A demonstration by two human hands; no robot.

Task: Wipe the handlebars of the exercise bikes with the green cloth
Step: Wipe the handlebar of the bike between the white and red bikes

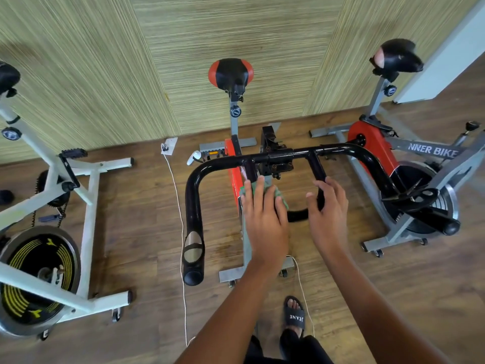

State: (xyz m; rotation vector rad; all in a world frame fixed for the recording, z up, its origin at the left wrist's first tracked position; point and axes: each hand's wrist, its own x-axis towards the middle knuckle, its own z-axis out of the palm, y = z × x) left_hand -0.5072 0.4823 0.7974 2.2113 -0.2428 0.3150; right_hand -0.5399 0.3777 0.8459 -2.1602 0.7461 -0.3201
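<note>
Two bare hands reach over the middle bike's black handlebar. The left hand lies with fingers nearly straight, pressing the green cloth beneath them onto the inner bar. The right hand, just beside, curls its fingers round that bar's right side.

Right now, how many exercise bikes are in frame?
3: a white bike at left, partly cut off; a middle bike straight ahead, its handlebars nearest the camera; a red-and-grey bike at right. Others may be out of frame.
</note>
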